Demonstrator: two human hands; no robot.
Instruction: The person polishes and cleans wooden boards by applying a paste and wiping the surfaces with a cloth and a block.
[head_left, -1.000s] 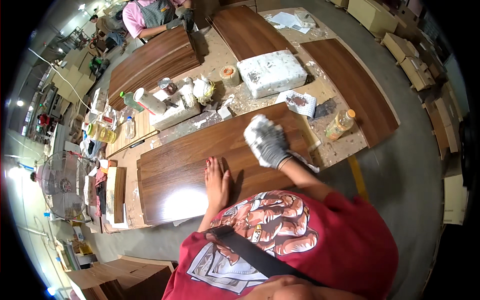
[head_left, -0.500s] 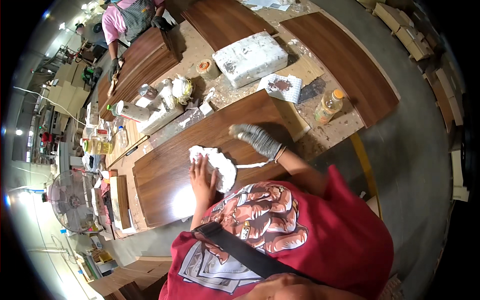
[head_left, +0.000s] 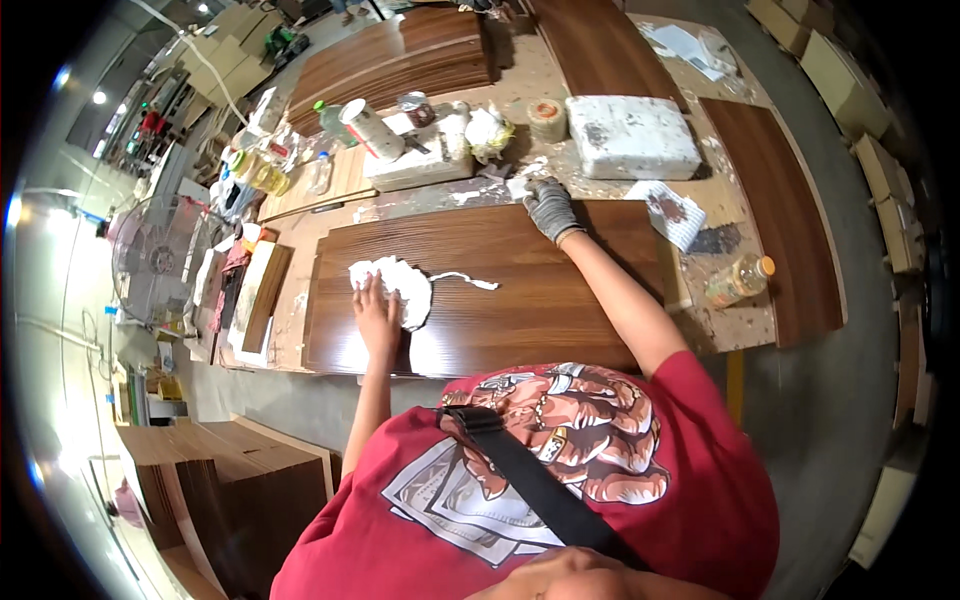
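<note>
A dark brown wood-grain panel (head_left: 500,330) lies on the workbench in front of me. My bare left hand (head_left: 376,312) rests on a bunched white cloth (head_left: 408,290) on the panel's left part, its fingers spread flat over it. A thin twisted strip of the cloth trails to the right. My right hand (head_left: 552,212), in a grey glove, reaches across to the panel's far edge. Its fingers bend over that edge, next to a small white scrap; the fingertips are partly hidden.
Behind the panel stand a paint-spattered white block (head_left: 634,138), a round tub (head_left: 547,121) and a white cylindrical container (head_left: 371,131). A bottle with an orange cap (head_left: 740,281) stands at right. More brown panels (head_left: 400,62) are stacked at the back. A fan (head_left: 160,257) is at left.
My right hand has moved from above the panel to its far edge. My left hand stays on the cloth. The view has turned, and the co-worker at the far bench has mostly left it.
</note>
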